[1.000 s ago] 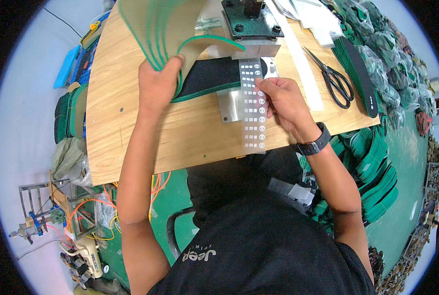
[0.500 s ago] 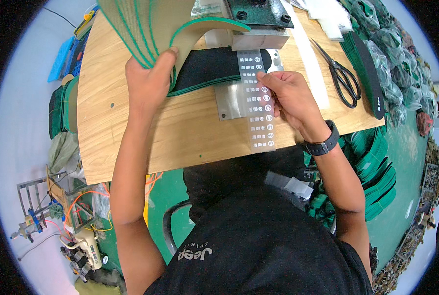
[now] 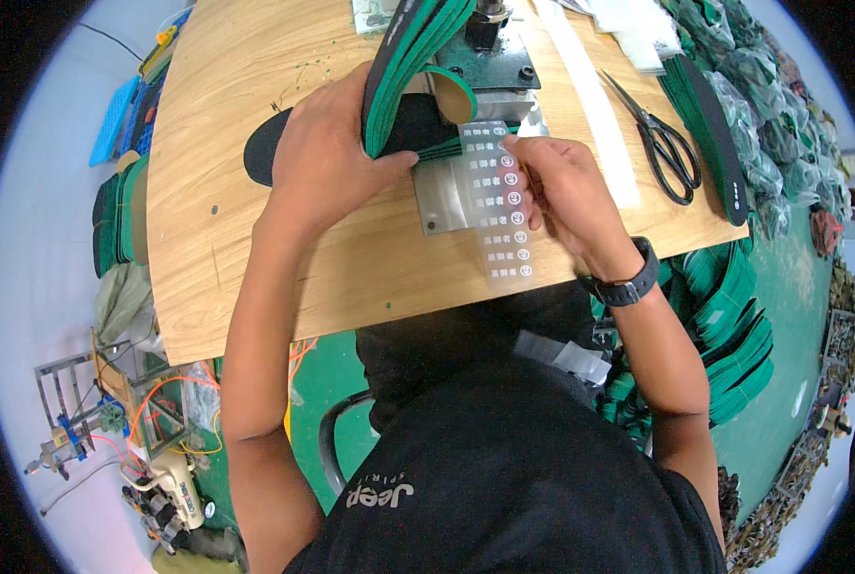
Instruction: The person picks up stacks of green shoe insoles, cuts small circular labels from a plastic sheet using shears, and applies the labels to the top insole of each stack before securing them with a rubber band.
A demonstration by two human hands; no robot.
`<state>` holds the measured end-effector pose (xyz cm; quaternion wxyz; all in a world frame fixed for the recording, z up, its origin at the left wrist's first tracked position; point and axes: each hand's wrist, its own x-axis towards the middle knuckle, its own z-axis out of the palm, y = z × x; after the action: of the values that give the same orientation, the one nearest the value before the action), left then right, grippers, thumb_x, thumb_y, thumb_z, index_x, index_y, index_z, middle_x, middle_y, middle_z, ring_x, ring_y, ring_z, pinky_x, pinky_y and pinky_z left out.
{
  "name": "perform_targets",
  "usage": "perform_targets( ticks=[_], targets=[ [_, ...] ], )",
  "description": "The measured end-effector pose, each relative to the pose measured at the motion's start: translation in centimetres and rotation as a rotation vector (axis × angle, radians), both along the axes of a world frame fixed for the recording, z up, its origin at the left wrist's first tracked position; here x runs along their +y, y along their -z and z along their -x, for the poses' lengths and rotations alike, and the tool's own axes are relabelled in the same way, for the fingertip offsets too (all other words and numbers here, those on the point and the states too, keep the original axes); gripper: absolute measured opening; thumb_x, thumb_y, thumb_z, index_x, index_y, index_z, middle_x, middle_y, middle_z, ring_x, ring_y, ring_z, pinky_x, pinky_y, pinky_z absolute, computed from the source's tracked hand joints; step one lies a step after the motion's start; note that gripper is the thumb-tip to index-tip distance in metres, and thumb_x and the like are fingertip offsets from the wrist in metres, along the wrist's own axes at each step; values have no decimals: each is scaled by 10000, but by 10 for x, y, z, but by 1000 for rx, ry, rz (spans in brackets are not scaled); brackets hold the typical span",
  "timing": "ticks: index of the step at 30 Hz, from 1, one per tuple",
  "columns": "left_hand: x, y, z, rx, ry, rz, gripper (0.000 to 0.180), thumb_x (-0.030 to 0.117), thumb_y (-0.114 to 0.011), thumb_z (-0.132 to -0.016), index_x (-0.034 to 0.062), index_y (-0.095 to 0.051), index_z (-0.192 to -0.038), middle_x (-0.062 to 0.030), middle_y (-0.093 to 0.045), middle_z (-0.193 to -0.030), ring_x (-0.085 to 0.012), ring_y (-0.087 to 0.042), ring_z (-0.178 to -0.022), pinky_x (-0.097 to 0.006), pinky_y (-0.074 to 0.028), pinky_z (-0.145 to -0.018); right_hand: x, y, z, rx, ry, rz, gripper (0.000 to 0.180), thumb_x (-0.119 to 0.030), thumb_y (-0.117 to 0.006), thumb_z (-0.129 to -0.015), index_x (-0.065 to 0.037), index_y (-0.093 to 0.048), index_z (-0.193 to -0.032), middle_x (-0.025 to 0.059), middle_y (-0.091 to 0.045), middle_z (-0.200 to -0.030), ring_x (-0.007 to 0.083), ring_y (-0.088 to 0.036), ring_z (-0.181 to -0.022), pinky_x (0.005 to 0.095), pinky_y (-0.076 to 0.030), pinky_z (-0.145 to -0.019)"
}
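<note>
A bundle of black-and-green insoles (image 3: 410,81) rises from my left hand (image 3: 327,158), which is closed around its lower part, thumb toward the press. Under that hand, other insoles lie on the table with a black top face (image 3: 266,151) showing at the left; their far ends reach under the press head (image 3: 492,72). My right hand (image 3: 573,196) pinches the edge of a clear film strip (image 3: 499,215) with a row of white printed marks. The strip's upper end lies over the insoles' edge by the press, and its lower part hangs over the metal plate (image 3: 439,201) toward the table's front.
Black scissors (image 3: 671,153) lie to the right, beside a long white strip (image 3: 595,105). Another insole stack (image 3: 710,134) sits at the table's right edge. More insoles stand at the far left (image 3: 119,215), and green bundles (image 3: 724,325) are below the table at right.
My left hand has turned over and swung the raised insoles rightward, so their dark faces show instead of the beige ones. The film strip has shifted slightly down and left, still in my right hand.
</note>
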<state>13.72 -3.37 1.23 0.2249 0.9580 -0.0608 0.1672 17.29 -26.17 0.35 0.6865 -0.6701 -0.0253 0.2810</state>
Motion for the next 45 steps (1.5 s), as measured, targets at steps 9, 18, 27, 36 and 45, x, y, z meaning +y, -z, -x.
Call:
perform_targets(
  ticks=[9, 18, 27, 36, 45],
  targets=[
    [0, -9, 7, 62, -166, 355, 286, 196, -672, -702, -2, -621, -901, -142, -636, -754, -277, -602, -690, -367, -490, -680, -32, 13, 5, -68, 283, -202, 218, -181, -557, -893, 15, -611, -813, 61, -606, -669, 105, -532, -485, 209, -432, -432],
    [18, -5, 9, -161, -202, 804, 112, 111, -602, -724, 6, -571, -701, 1, -548, -628, -80, -489, -596, -259, -428, -576, -2, 1, -7, 16, -77, 87, 266, -203, -564, -921, -18, -602, -734, 25, -579, -571, 58, -503, -392, 159, -395, -337],
    [15, -4, 10, -133, -219, 791, 130, 117, -608, -719, 16, -548, -663, 5, -539, -604, -72, -465, -569, -259, -416, -545, -4, 5, -9, 18, -81, 104, 266, -211, -598, -886, -15, -582, -707, 56, -590, -596, 103, -534, -433, 206, -400, -368],
    [8, -6, 10, 39, -209, 601, 236, 181, -666, -692, 29, -612, -864, -81, -596, -699, -156, -545, -652, -297, -456, -639, 5, -2, -5, -21, -38, 153, 293, -236, -597, -907, -17, -598, -712, -2, -533, -529, 52, -456, -366, 173, -351, -320],
    [3, -3, 1, 27, 30, 47, 653, 200, -741, -614, 55, -504, -1204, -196, -588, -1031, -379, -542, -982, -428, -443, -858, -2, 9, -1, -40, -63, 72, 267, -196, -557, -911, -34, -578, -699, 12, -552, -547, 66, -467, -382, 191, -362, -348]
  ],
)
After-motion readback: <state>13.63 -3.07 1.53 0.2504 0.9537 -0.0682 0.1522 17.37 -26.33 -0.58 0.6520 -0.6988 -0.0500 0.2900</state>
